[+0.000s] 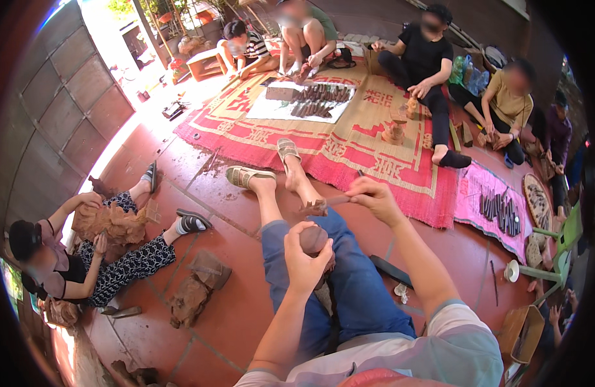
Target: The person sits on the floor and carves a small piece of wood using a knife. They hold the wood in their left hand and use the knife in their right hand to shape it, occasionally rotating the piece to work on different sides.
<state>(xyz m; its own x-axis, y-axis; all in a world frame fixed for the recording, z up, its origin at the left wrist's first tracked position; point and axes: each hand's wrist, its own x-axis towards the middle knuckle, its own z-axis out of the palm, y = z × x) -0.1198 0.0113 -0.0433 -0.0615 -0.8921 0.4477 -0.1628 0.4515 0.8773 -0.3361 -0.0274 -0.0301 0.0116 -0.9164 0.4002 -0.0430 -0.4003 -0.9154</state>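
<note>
My left hand (pixel 305 261) is closed round a brown wooden piece with a rounded end (pixel 313 239), held above my thighs; its lower part is hidden by my fingers. To its right and farther off, my right hand (pixel 375 197) grips a thin, flat-bladed tool (pixel 339 200), which looks like a chisel. The tool's left end meets or overlaps a jagged brown wooden piece (pixel 314 208) by my shin; whether they touch I cannot tell. Blue trousers (pixel 359 277) cover my legs, which stretch forward over the tiles.
At left a seated person holds a large wood carving (pixel 110 222); carved blocks (pixel 197 284) lie nearby. Ahead, several people sit around a patterned mat (pixel 368 119) with rows of dark tools (pixel 320 100). A pink cloth (pixel 491 200) bears more tools beside a green chair (pixel 565 245). A dark bar (pixel 391 271) lies by my right thigh.
</note>
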